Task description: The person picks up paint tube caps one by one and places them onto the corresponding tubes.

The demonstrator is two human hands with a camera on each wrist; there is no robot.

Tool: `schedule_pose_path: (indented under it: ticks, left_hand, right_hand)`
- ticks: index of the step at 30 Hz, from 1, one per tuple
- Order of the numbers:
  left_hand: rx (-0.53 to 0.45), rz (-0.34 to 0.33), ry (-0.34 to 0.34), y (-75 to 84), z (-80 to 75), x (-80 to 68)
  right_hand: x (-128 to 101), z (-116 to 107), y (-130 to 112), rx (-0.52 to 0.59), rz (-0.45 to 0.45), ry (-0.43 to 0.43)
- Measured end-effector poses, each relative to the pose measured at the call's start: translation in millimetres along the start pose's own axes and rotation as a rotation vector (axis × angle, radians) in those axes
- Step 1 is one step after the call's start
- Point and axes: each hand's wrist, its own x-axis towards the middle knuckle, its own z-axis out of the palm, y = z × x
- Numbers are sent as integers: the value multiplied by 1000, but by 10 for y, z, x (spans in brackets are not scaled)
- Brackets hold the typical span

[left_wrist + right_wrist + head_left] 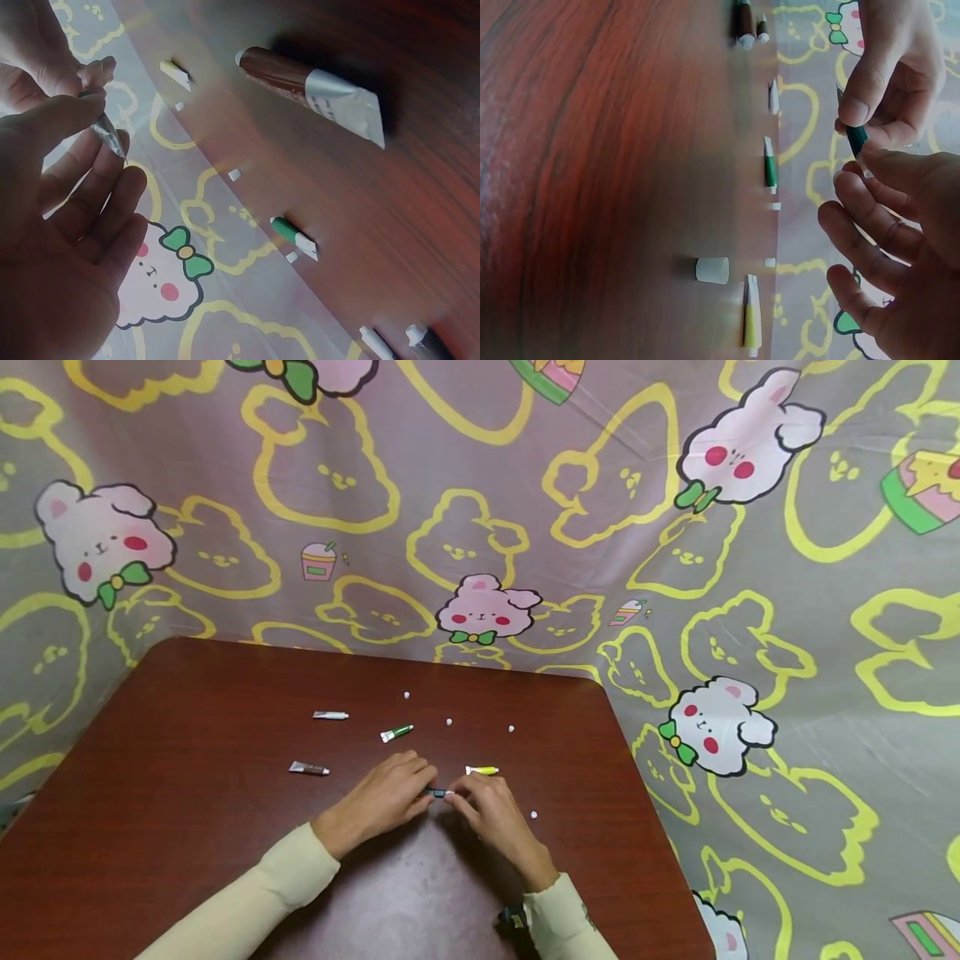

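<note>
Both hands meet over the middle of the dark red table (187, 827). My left hand (424, 787) pinches a small dark green tube (437, 792) by its flat crimped end (109, 136). The fingertips of my right hand (454, 798) hold the tube's other end. In the right wrist view the dark green tube (856, 139) shows between the left hand's thumb and fingers (870, 82), with the right hand's curled fingers (870, 225) just below it. The tube's cap end is hidden by fingers.
Lying on the table are a yellow tube (482, 770), a green tube (396, 732), a silver tube (330, 715) and a brown tube (308, 768). Several small white caps, such as one cap (533, 815), are scattered around. A cartoon-print cloth (750, 568) hangs behind and right.
</note>
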Motion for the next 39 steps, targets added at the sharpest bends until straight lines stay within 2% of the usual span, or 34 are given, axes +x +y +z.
schedule_pose_path:
  ticks: [9,19,26,32,39]
  left_hand:
    - [-41,-9,7,14,12,14]
    - [-60,4,48,31,20,38]
    - [-76,-3,49,35,34,36]
    - [-82,-8,64,32,42,38]
    - [-78,-22,76,12,43,35]
  right_hand:
    - [0,-6,14,48,23,-10]
    - [10,11,-3,47,117,28]
    - [14,2,-19,186,211,55]
    - [-15,-12,-21,277,199,88]
    - [-13,-40,3,307,185,59]
